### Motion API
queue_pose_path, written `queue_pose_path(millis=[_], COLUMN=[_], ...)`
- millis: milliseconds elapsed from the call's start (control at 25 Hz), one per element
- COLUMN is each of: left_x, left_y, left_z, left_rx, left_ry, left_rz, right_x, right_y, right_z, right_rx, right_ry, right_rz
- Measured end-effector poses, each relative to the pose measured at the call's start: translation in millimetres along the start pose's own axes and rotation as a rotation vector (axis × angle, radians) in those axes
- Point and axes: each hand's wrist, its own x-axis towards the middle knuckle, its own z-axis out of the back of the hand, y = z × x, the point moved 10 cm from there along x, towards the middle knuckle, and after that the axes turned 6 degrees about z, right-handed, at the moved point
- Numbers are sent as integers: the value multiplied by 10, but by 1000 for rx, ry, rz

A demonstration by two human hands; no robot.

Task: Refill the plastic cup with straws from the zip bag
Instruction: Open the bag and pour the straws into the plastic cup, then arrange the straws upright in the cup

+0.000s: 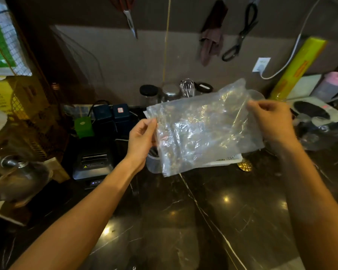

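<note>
I hold a clear, crinkled zip bag (pixel 203 125) up in the air over the dark marble counter. My left hand (pixel 141 138) pinches its left edge and my right hand (pixel 271 121) pinches its upper right corner. The bag looks flat and glossy; I cannot make out straws inside it. Below the bag, by my left wrist, the rim of a translucent plastic cup (pixel 152 162) shows with dark straws standing in it; most of the cup is hidden behind the bag.
A white slotted tray (pixel 226 160) and a gold drain (pixel 244 165) lie behind the bag. A receipt printer (pixel 93 164) stands at left, jars (pixel 148 94) along the wall, a scale (pixel 312 110) at right. Scissors hang on the wall.
</note>
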Motion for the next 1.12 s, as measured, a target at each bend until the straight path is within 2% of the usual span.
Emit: queue_pose_path(millis=[240,440,600,880,1120], left_x=[-147,-288,-363,-307,-276], left_y=[604,1266,1687,2149,2426], left_z=[-155,-296,-393,-469,-505], left_rx=[63,71,104,203,270], left_ry=[-19,16,50,-10,-52], left_rz=[103,347,470,614,669], right_x=[-781,-1319,-1640,-1804,-1802], right_y=[-1080,-1830,-2295,-2828,-3179], right_z=[-72,-180,-218,-281,-313], right_rx=[125,214,271,208,144], right_ry=[118,130,108,56,23], right_rz=[-285,-537,-697,-733,-732])
